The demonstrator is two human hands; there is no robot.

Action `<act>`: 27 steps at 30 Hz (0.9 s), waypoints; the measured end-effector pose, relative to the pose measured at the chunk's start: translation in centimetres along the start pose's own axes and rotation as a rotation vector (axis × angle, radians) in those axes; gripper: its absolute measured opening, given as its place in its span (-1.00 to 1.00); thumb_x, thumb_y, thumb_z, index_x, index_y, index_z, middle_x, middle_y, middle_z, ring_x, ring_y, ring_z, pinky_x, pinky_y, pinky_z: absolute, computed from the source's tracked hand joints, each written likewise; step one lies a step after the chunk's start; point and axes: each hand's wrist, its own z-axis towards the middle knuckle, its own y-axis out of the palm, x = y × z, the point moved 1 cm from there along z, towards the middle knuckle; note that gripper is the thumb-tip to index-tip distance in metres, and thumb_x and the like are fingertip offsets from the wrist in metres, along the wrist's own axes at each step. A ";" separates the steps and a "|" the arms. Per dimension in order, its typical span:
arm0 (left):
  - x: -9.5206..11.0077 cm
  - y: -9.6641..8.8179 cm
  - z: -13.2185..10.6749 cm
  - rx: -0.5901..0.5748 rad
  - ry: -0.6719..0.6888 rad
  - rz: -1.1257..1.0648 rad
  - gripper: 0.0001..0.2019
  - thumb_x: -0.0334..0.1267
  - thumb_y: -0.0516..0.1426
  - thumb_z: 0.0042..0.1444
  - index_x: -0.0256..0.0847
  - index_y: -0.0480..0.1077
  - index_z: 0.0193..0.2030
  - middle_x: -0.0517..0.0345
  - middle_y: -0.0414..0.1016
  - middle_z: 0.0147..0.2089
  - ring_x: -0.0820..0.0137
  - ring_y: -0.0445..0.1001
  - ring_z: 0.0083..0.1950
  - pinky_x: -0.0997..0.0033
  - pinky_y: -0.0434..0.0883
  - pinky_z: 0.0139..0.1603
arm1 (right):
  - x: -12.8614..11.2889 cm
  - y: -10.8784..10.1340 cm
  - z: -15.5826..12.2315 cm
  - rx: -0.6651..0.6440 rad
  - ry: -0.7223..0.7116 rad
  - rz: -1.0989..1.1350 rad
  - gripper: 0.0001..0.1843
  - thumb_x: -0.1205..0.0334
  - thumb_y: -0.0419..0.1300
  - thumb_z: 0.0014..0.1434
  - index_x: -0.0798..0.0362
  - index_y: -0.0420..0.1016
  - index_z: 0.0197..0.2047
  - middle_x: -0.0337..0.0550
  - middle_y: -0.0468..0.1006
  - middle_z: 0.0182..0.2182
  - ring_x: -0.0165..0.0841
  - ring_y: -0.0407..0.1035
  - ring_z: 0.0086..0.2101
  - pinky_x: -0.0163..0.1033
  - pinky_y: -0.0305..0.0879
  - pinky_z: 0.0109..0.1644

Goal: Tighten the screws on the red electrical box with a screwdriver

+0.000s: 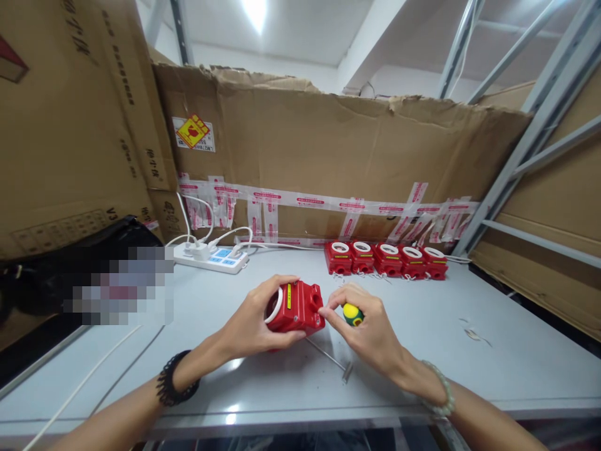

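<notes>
Glossy red boxy housing (pixel 303 307) gripped from the left

The housing is at the near middle of the pale grey table (pixel 516 351), its round white ring (pixel 278 309) facing left. The left hand (pixel 251 321) clasps its opposite sides between thumb and fingers; the right hand (pixel 373 326) curls around a yellow-and-green rounded handle (pixel 353 314), thumb and forefinger together at the housing's right end, though whether they pinch something I cannot tell. The shell looks stiff, fairly light and slippery; its flat sides should give the surest hold, sparing the ring.
</notes>
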 end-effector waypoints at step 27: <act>-0.2 0.3 -0.2 0.044 -0.002 -0.098 -0.34 -0.19 0.31 -0.13 -0.11 0.14 0.11 0.05 0.38 0.01 0.22 0.45 -0.05 0.24 0.44 -0.07 | -0.1 0.2 -0.6 0.007 -0.471 -0.138 -0.65 0.56 0.09 0.09 0.09 0.41 -0.07 -0.09 0.59 -0.36 -0.36 0.34 -0.40 -0.23 0.36 -0.32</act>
